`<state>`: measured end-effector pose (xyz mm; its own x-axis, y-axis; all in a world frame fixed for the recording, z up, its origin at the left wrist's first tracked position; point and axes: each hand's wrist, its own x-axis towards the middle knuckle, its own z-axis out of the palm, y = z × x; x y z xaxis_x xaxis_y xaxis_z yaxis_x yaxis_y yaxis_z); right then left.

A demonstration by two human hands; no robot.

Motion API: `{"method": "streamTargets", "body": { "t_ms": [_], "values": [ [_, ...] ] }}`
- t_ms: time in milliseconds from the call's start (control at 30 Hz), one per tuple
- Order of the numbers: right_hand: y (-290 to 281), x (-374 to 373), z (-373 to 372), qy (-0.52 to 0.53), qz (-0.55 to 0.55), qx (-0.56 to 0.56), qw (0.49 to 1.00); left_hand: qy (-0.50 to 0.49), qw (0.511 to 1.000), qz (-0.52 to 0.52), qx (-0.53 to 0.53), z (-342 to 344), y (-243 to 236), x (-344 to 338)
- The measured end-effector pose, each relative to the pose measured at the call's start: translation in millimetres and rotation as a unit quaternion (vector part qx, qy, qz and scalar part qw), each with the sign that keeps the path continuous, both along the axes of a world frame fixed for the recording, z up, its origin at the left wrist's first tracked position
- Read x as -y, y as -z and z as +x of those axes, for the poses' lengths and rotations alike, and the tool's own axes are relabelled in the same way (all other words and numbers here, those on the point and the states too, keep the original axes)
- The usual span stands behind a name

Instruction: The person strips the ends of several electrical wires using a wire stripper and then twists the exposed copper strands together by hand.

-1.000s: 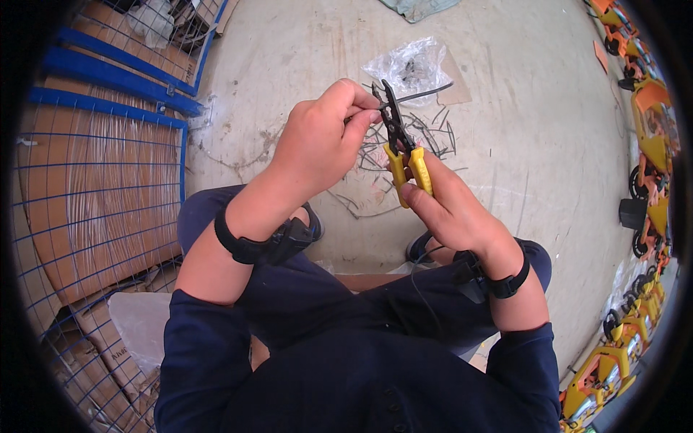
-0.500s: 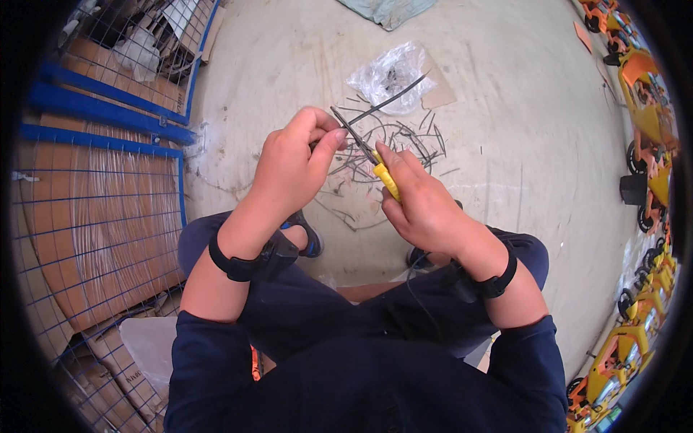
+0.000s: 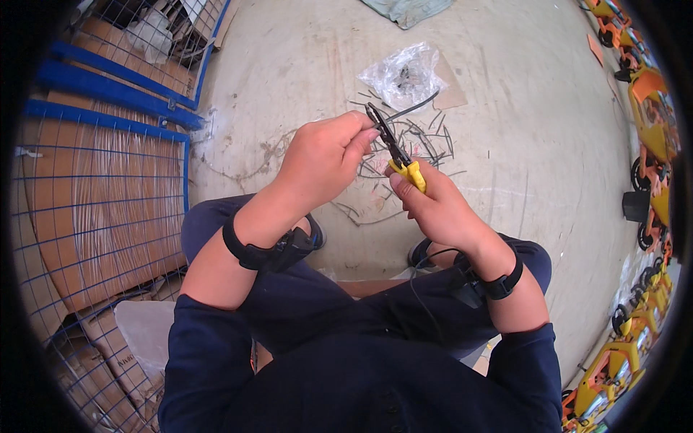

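Observation:
Dark grey cable (image 3: 417,106) is pinched between the thumb and fingers of my left hand (image 3: 328,151), its free end reaching up and to the right. My right hand (image 3: 440,206) is wrapped round the yellow handles of a pair of wire strippers (image 3: 395,148). The tool's dark jaws cross the cable right beside my left fingertips. Whether the jaws bite into the cable I cannot tell. Beneath both hands, many short cut cable pieces (image 3: 442,137) lie scattered on the floor.
A clear plastic bag (image 3: 401,76) with small dark bits lies on a cardboard piece (image 3: 449,86) beyond the cuttings. Blue mesh cage panels (image 3: 108,137) with cardboard stand at the left. Yellow and orange ride-on toys (image 3: 653,123) line the right. Greenish cloth (image 3: 408,9) lies at the far edge.
Both hands, with the cable and wire strippers, sit farther right in view. The strippers have turned slightly, and the cable's free end now appears shorter and more bent.

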<state>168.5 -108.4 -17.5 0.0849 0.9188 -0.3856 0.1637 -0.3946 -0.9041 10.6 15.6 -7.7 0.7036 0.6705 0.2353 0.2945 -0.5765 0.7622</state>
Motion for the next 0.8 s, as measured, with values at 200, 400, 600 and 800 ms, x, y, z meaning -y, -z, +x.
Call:
{"method": "streamTargets", "body": {
  "t_ms": [200,400,600,800],
  "values": [
    [-1.6,0.0,-2.5,0.002,-0.009,0.002,1.0,-0.001,1.0,0.009,0.0,-0.3,-1.8,0.3],
    [-1.9,-0.8,-5.7,-0.007,0.018,0.08,0.997,-0.007,1.0,0.007,-0.005,-1.4,-5.2,0.5],
    [-7.3,-6.3,-10.9,0.007,0.024,0.117,0.993,-0.018,1.0,-0.001,0.009,-2.0,-5.8,-1.1],
    [-4.2,-6.2,-6.4,0.017,0.059,0.006,0.998,-0.05,0.995,0.074,0.049,-0.8,-3.4,0.3]
  ]
}}
